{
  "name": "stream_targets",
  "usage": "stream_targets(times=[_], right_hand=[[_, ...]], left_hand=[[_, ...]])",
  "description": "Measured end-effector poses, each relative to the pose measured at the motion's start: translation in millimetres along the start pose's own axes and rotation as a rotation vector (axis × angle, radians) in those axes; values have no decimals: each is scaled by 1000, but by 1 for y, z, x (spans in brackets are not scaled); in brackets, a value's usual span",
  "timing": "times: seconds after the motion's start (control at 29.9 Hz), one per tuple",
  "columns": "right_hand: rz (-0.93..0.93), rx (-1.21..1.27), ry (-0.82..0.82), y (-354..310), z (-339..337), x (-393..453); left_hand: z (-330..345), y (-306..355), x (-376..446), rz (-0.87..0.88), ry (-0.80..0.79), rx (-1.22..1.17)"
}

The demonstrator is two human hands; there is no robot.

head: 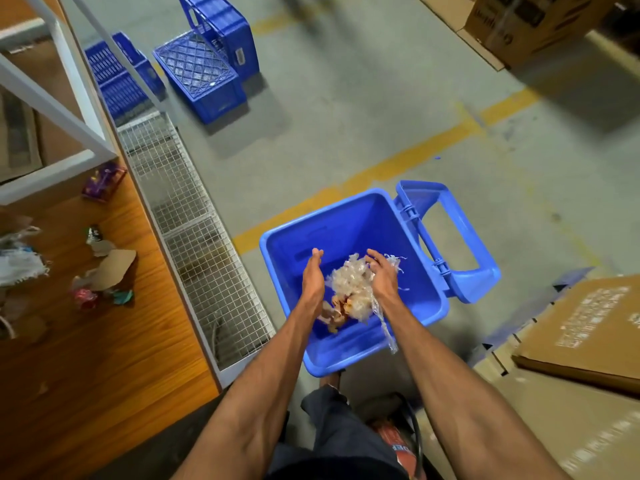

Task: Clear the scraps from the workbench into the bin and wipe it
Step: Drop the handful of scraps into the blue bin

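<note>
A blue bin (408, 244) stands on the floor with its lid hanging open to the right. Both my hands are over its mouth. A clump of clear plastic wrap (353, 289) with bits of brown card hangs between them. My left hand (313, 275) is beside the clump with its fingers straight. My right hand (382, 273) has its fingers curled over the clump's right side, and a plastic strip trails below that wrist. On the wooden workbench (104, 341) at the left lie more scraps: torn cardboard (116, 266), coloured foil wrappers (85, 297), a purple wrapper (104, 180) and white plastic (19, 265).
A wire mesh panel (194, 220) runs along the bench's right edge. A white metal frame (79, 133) stands on the bench. Blue crates (204, 74) lie on the concrete floor beyond. Flattened cardboard boxes (581, 327) lie to the right of the bin.
</note>
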State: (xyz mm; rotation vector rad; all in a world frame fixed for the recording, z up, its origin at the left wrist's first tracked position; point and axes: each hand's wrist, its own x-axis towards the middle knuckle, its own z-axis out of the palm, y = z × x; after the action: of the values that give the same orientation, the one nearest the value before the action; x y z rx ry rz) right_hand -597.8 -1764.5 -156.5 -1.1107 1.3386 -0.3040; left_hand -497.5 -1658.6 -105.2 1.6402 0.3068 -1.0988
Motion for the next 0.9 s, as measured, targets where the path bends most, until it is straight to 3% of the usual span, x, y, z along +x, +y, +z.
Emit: stream_targets(times=[0.3,0.47,0.57,0.8,0.9], right_hand=[[-72,-61,149,2,1,-7],[29,-43,192,-8,16,-17],[72,55,197,-4,24,-20],[117,280,185,3,34,-24],[149,344,181,4,29,-28]], left_hand=[[-11,0,-4,-10,-52,0],[-19,-3,-15,-156,-318,205],[-24,-23,-9,-104,-359,169],[-35,-34,1,171,-89,144],[-39,-38,6,211,-5,197]])
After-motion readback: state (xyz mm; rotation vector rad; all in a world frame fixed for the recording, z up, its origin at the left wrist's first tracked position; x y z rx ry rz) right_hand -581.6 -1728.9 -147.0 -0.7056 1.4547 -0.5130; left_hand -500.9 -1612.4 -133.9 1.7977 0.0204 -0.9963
